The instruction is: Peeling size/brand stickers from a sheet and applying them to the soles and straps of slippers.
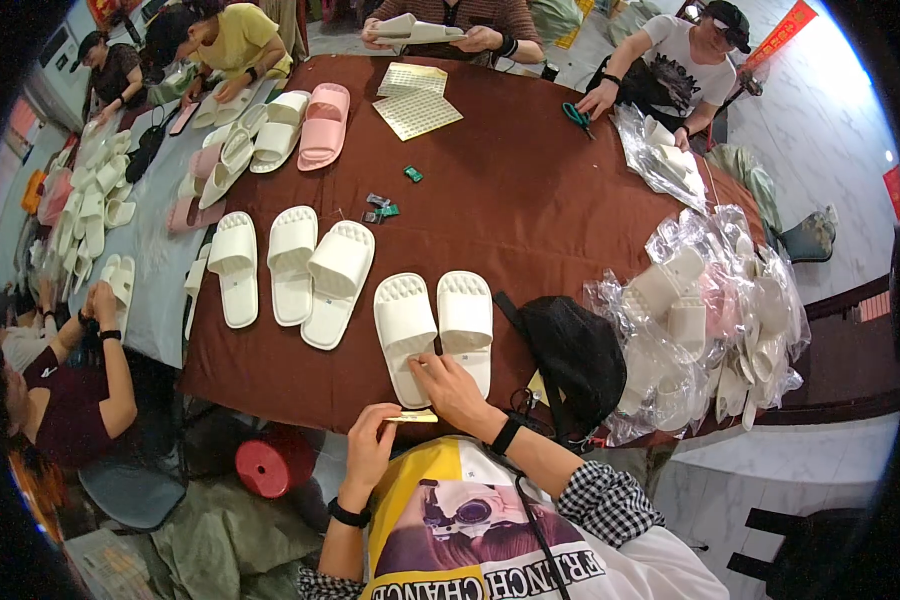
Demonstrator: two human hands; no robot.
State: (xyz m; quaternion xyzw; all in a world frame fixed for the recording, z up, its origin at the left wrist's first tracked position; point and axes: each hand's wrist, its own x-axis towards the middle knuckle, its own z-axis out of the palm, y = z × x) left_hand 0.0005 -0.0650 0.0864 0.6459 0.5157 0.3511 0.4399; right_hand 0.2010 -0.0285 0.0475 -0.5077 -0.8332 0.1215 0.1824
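A pair of white slide slippers lies right in front of me, the left slipper [406, 300] beside the right slipper [466, 310]. My right hand [455, 392] reaches over them, its fingertips drawn together against the left slipper's insole. Whatever lies under those fingertips is too small to make out. Near the table's front edge my left hand [368, 445] pinches a yellowish sticker sheet [411, 416], seen almost edge-on. Left of the pair lie more white slippers: a single slipper [235, 270] and two overlapping slippers [315, 285].
A black bag [575, 365] sits right of my hand, before a heap of plastic-wrapped slippers [700, 330]. Pink slippers [324, 125], sticker sheets [417, 113] and small green packets [387, 211] lie farther off. Across the table, a person's hand touches teal scissors [577, 118]. Others handle slippers.
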